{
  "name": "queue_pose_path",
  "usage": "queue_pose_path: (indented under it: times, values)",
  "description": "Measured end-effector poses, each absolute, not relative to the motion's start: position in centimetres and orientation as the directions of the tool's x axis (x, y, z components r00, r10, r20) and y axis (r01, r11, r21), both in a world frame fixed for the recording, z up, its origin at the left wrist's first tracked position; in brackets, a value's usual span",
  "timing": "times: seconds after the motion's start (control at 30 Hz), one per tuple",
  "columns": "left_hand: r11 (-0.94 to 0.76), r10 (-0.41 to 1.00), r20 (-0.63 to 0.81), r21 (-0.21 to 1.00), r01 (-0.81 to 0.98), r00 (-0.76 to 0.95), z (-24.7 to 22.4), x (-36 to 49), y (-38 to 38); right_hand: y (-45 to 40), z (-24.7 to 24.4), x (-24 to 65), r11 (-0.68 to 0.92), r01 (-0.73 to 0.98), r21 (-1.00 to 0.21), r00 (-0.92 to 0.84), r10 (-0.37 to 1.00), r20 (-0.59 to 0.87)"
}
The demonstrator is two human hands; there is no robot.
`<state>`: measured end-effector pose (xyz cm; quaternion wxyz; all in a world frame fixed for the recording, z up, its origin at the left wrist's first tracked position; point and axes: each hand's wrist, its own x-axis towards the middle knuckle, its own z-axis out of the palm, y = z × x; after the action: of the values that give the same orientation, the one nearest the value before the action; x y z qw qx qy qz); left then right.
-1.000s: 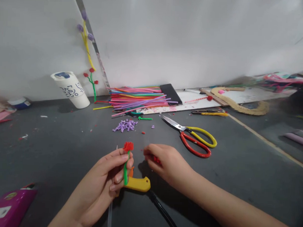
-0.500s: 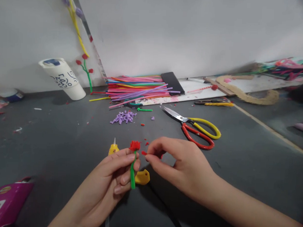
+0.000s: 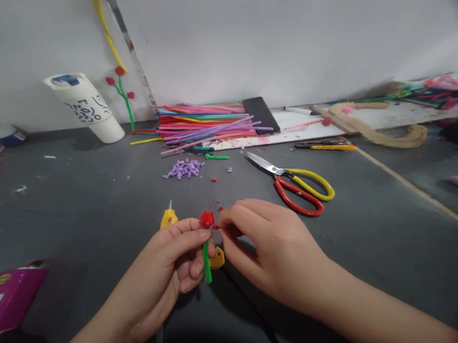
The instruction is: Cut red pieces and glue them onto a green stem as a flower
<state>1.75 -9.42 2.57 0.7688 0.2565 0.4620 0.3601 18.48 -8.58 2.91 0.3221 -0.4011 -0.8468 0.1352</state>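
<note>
My left hand [image 3: 173, 259] pinches the green stem of a small craft flower [image 3: 207, 219], whose red head stands upright above the thumb. Close beside that head, my right hand [image 3: 271, 243] holds a tiny red piece [image 3: 216, 227] between thumb and fingertips. Whether the piece touches the flower I cannot tell. Behind and below the left hand lies a yellow glue gun [image 3: 169, 219], mostly covered by the fingers. A few red bits [image 3: 220, 208] lie on the table just beyond the hands.
Scissors [image 3: 276, 171] with red and yellow handles lie beyond my right hand. Purple snippets [image 3: 184, 169] are heaped near a bundle of coloured stems [image 3: 208, 123]. A white tumbler [image 3: 88, 109] stands back left, a phone [image 3: 261, 114] behind the bundle, a purple box [image 3: 10, 299] front left.
The flower has turned slightly and shifted right in my left hand. My right hand has brought the red piece closer to its head. The view has tipped a little downward.
</note>
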Motion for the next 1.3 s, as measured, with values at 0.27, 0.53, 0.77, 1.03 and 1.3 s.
queue_pose_path:
  times: [0.27,0.53,0.77,1.03,1.3]
  values:
    - [0.612,0.789,-0.531,0.726,-0.313,0.31,2.62,1.7,-9.68,-8.62,2.79,18.35,0.669,0.59,-0.452,-0.486,0.741,0.464]
    - [0.61,0.79,-0.532,0.733,-0.302,0.304,2.62,1.79,-9.54,-8.49,2.52,18.31,0.667,0.616,-0.42,-0.474,0.739,0.479]
    - [0.613,0.785,-0.533,0.74,-0.276,0.315,2.44,1.82,-9.48,-8.5,2.17,18.02,0.687,0.631,-0.36,-0.489,0.713,0.503]
    - [0.605,0.795,-0.532,0.73,-0.317,0.291,2.65,1.55,-9.59,-8.36,2.46,18.14,0.737,0.614,-0.282,-0.519,0.646,0.559]
    - [0.616,0.785,-0.533,0.727,-0.303,0.316,2.57,1.53,-9.71,-8.33,2.34,18.28,0.764,0.595,-0.252,-0.536,0.61,0.584]
